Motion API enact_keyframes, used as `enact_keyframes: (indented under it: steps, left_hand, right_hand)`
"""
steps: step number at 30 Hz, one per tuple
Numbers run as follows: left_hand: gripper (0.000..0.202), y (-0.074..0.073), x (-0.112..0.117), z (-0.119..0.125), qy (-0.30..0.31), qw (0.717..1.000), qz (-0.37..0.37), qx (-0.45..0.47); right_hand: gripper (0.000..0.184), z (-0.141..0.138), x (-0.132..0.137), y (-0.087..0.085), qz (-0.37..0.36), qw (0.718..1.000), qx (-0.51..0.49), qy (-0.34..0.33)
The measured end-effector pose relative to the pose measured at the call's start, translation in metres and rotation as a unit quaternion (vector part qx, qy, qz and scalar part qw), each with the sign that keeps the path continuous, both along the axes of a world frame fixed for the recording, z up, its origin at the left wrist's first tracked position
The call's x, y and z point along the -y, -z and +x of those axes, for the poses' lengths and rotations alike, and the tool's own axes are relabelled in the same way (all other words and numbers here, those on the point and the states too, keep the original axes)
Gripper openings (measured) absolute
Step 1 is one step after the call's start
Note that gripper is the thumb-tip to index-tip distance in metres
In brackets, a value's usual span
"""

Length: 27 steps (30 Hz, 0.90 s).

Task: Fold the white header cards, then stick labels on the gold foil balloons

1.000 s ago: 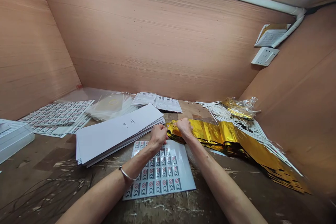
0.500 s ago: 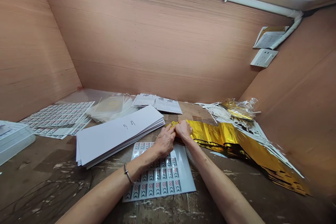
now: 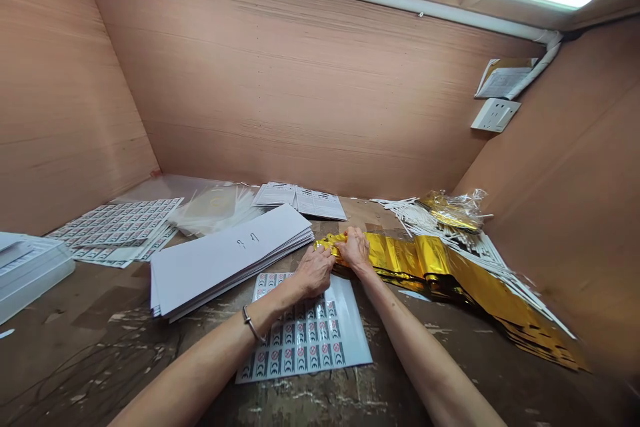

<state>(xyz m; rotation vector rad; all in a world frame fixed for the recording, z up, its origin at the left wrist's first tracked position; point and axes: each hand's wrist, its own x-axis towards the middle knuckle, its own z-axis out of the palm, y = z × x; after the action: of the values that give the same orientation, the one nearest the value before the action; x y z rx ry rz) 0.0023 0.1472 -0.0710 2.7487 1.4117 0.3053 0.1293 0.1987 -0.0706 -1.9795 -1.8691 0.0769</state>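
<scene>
A long stack of shiny gold foil sheets (image 3: 435,257) runs from the middle of the table to the right, folded over partway. Its crumpled left end lies under both hands. My left hand (image 3: 316,270) is closed on that end, fingers curled at the edge. Just to its right, my right hand (image 3: 355,250) pinches the same foil from above, knuckles bent. Beneath my left wrist lies a sticker sheet (image 3: 313,333) printed with rows of CE marks and red symbols. My fingertips are partly hidden.
White cards (image 3: 225,257) are stacked on the left, near clear plastic sheets (image 3: 215,207) and more sticker sheets (image 3: 120,223). A plastic box (image 3: 35,273) stands far left. Printed papers (image 3: 320,203) lie behind. White sticks (image 3: 500,267) and a gold plastic packet (image 3: 455,207) lie right.
My right hand has shifted slightly right and lifted its knuckles, exposing more of the crumpled gold foil between the hands. My left hand stays about in place. The camera view has tilted slightly.
</scene>
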Motion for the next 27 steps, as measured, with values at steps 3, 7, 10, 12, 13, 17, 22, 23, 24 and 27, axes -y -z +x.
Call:
enact_keyframes:
  steps: [3, 7, 10, 12, 13, 17, 22, 23, 24, 27]
  left_hand:
    - [0.022, -0.005, 0.000, -0.002, 0.007, 1.000, -0.012, 0.001]
    - [0.024, -0.010, 0.001, -0.002, -0.006, 1.000, -0.021, 0.022]
    - [0.027, -0.014, 0.001, 0.002, -0.064, 0.996, -0.018, 0.053]
    - [0.027, -0.015, 0.000, 0.004, -0.132, 0.988, -0.016, 0.077]
    - [0.027, -0.015, -0.002, 0.005, -0.171, 0.981, -0.018, 0.091]
    - [0.025, -0.014, -0.016, 0.001, -0.298, 0.941, -0.065, 0.145]
    - [0.024, -0.007, -0.039, -0.006, -0.360, 0.893, -0.138, 0.234]
    - [0.021, -0.006, -0.042, -0.007, -0.367, 0.882, -0.149, 0.253]
    - [0.018, -0.005, -0.046, -0.006, -0.373, 0.872, -0.160, 0.273]
    - [0.010, -0.004, -0.052, -0.003, -0.387, 0.838, -0.188, 0.335]
  right_hand:
    - [0.025, 0.006, 0.006, 0.002, 0.012, 0.999, 0.016, -0.037]
    - [0.022, 0.011, 0.014, 0.001, 0.034, 0.992, 0.031, -0.116]
    - [0.022, 0.013, 0.018, 0.001, 0.035, 0.987, 0.036, -0.152]
    - [0.020, 0.013, 0.021, 0.004, 0.037, 0.980, 0.047, -0.188]
    - [0.020, 0.013, 0.023, 0.005, 0.038, 0.976, 0.056, -0.207]
    - [0.021, 0.013, 0.029, 0.012, 0.046, 0.965, 0.083, -0.243]
    - [0.029, 0.011, 0.036, 0.015, 0.082, 0.963, 0.082, -0.243]
    - [0.029, 0.010, 0.038, 0.015, 0.089, 0.963, 0.085, -0.238]
    - [0.027, 0.009, 0.039, 0.015, 0.094, 0.964, 0.091, -0.232]
    - [0.020, 0.005, 0.043, 0.015, 0.103, 0.963, 0.119, -0.220]
